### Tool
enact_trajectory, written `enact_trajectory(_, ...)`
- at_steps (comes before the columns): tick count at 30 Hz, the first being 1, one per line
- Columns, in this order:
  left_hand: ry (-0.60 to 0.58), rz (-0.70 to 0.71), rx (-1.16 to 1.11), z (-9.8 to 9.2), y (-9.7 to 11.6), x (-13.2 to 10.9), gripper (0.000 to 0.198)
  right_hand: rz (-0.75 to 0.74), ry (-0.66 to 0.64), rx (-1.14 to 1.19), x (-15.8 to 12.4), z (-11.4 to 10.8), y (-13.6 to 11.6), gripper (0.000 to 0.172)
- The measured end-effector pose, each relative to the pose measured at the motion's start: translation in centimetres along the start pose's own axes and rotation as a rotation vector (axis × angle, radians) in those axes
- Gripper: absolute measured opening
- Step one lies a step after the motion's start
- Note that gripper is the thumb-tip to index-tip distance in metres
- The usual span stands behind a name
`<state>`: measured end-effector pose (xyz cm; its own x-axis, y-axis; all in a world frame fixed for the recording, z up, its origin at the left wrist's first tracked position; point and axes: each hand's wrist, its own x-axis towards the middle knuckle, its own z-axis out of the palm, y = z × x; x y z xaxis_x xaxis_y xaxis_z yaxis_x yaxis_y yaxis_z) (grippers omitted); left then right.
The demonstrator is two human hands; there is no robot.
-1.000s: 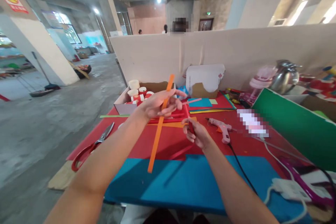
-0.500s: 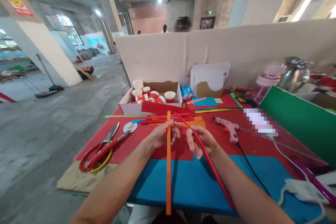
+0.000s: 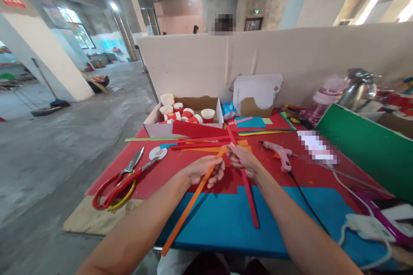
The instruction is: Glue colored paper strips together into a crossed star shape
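Observation:
An orange paper strip (image 3: 190, 204) is pinched in my left hand (image 3: 206, 171), its long end slanting down toward the table's front edge. My right hand (image 3: 242, 159) is closed around a red paper strip (image 3: 249, 200), which runs from above the fingers down over the blue sheet (image 3: 222, 219). The fingertips of both hands come close together at the top of the orange strip; whether they touch cannot be made out. Behind the hands lie several loose strips, among them a red one (image 3: 190, 146) and an orange sheet (image 3: 243, 143).
Red-handled scissors (image 3: 121, 182) lie at the left by a round white disc (image 3: 158, 153). A pink glue gun (image 3: 280, 154) with a black cord rests at the right. Behind stands a box (image 3: 155, 129) of paper cups (image 3: 208, 115). A green board (image 3: 364, 150) leans at the right.
The orange strip has swung from upright to slanting, its lower end moving left. The red strip has turned steeper, and my right hand has closed and come nearer to my left.

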<state>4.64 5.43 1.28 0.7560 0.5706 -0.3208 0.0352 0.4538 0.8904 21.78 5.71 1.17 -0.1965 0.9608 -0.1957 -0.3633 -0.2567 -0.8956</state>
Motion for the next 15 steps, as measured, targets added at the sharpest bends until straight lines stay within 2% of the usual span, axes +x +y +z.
enact_trajectory(3, -0.005, -0.039, 0.041, 0.4, -0.1, 0.1, 0.032, -0.001, -0.009, -0.083, -0.1, 0.3, 0.1, 0.029)
enact_trajectory(5, 0.032, -0.002, 0.032, 0.4, -0.2, 0.2, 0.031, -0.041, 0.016, -0.148, -0.4, 0.5, 0.2, 0.032)
enact_trajectory(8, 0.087, 0.041, -0.101, 0.0, -0.1, 0.4, 0.039, -0.076, 0.017, -0.233, -0.5, 0.6, 0.4, 0.033)
enact_trajectory(12, 0.037, -0.106, -0.238, -0.7, 0.3, 0.4, 0.047, -0.085, 0.009, -0.248, -0.3, 0.5, 0.6, 0.035)
enact_trajectory(15, -0.028, -0.134, -0.231, -0.7, 0.4, 0.2, 0.045, -0.091, 0.032, -0.258, -0.1, 0.3, 0.7, 0.035)
